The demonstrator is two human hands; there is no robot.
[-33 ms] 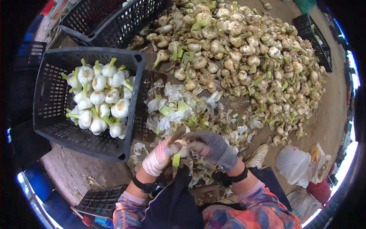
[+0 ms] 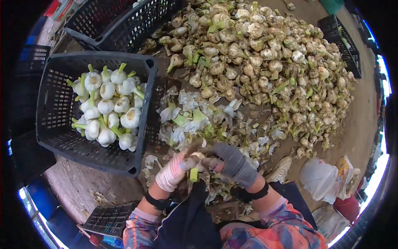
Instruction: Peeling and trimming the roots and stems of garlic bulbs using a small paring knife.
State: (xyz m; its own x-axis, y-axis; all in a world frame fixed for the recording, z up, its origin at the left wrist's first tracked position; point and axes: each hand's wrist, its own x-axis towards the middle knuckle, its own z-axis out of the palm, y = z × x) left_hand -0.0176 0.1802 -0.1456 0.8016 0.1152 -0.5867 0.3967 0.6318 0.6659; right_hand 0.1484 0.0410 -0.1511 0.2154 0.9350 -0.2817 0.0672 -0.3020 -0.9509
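Close in front of my body, both hands meet at a garlic bulb (image 2: 199,156). Its cut green stem points down toward me. My left hand (image 2: 176,166), wrapped in a pale covering, has its fingers closed round the bulb, with the thumb near the stem. On the bulb's right side my right hand (image 2: 234,162), in a grey glove, presses with bent, slightly blurred fingers. Much of the bulb is hidden by the fingers. Beneath and beyond the hands lie peeled garlic skins (image 2: 190,122). To the left, cleaned white garlic bulbs (image 2: 105,106) sit in a black crate (image 2: 56,141).
A large heap of dirty, unpeeled garlic (image 2: 273,66) fills the far middle and right. Another black crate (image 2: 137,25) stands at the far left, one more (image 2: 342,43) at the far right. White plastic bags (image 2: 319,178) lie to the right. A low dark crate (image 2: 110,222) is near left.
The bulb's green stem has shifted slightly right and turned a little. My right fingers have moved slightly at the bulb. The crates and heap look the same.
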